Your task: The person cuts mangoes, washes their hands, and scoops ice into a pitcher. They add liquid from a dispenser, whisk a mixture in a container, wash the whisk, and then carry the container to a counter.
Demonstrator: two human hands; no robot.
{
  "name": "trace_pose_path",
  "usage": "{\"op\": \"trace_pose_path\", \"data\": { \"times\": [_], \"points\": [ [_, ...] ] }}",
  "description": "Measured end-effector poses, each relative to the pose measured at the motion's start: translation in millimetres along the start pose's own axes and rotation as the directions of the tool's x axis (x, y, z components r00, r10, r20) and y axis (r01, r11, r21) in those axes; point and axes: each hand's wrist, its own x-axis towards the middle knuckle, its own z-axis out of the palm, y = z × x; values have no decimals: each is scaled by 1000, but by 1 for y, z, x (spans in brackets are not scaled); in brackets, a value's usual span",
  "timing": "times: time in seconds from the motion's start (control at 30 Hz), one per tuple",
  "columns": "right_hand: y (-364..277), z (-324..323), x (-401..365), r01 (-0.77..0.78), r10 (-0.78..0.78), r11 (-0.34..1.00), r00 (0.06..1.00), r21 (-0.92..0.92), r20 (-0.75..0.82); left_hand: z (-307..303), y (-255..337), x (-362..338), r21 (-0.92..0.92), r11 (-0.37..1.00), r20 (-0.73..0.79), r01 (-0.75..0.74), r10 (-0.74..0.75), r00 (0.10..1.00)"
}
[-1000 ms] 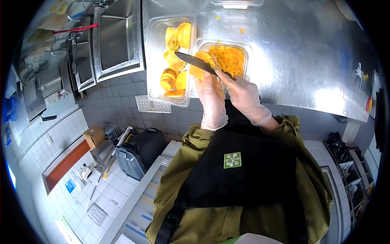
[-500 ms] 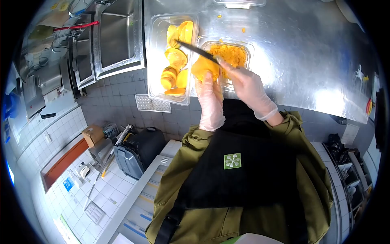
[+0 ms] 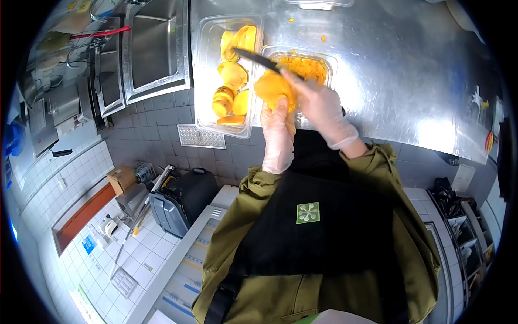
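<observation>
My left hand [image 3: 278,132], in a clear glove, is closed around a peeled orange-yellow piece of mango [image 3: 274,89], held up over the near left side of a clear container. My gloved right hand [image 3: 322,110] grips a dark-bladed knife [image 3: 258,58]. Its blade lies above the mango piece and points left, the tip over the long clear tub [image 3: 202,102]. Several large mango pieces [image 3: 233,74] lie in that tub. Small chopped mango [image 3: 310,67] fills the container behind my hands. The knife's handle is hidden in my right hand.
Both containers stand on a steel worktop [image 3: 394,75], near its left end. A few orange scraps [image 3: 323,38] are on the metal. Another clear container [image 3: 318,4] is at the far edge. Steel sinks [image 3: 156,46] are to the left, and a dark bin [image 3: 183,200] is on the floor.
My right hand and the knife have shifted slightly left and tilted over the mango piece. My left hand keeps its hold, with the mango slightly turned.
</observation>
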Motion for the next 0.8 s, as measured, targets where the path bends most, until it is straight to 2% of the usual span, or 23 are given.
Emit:
{"op": "trace_pose_path", "data": {
  "times": [0.07,0.1,0.2,0.23,0.33,0.43,0.53,0.63,0.73,0.77,0.8],
  "points": [
    [15,-1,7,30,-19,992,996,121,-91,4,3,-3,-4,1000,58,-19,19,998],
    [13,-10,7,13,-5,982,999,186,-40,-1,1,-1,-10,1000,23,3,-2,1000],
    [8,-29,-7,26,-48,974,994,224,95,9,13,3,-64,998,52,-13,17,998],
    [7,-30,-10,11,-35,987,989,163,146,8,15,5,-87,996,81,-15,23,996],
    [12,-17,-10,24,-33,987,998,158,57,-3,11,8,-28,1000,93,8,-5,996],
    [12,-21,-1,-49,43,997,995,64,91,-1,13,8,6,1000,108,13,-13,994],
    [17,-27,-3,-29,5,981,992,193,127,-7,15,9,11,1000,113,29,-30,993],
    [14,-29,-4,-6,-23,988,983,156,180,-4,20,9,56,994,72,89,-93,993],
    [20,-34,4,-107,74,982,976,155,204,-9,21,9,62,993,84,101,-106,991],
    [25,-32,3,-197,111,913,962,357,248,-12,24,9,104,989,79,104,-112,991],
    [25,-32,3,-236,128,854,959,464,252,-16,29,9,142,984,73,107,-118,990]
  ]
}}
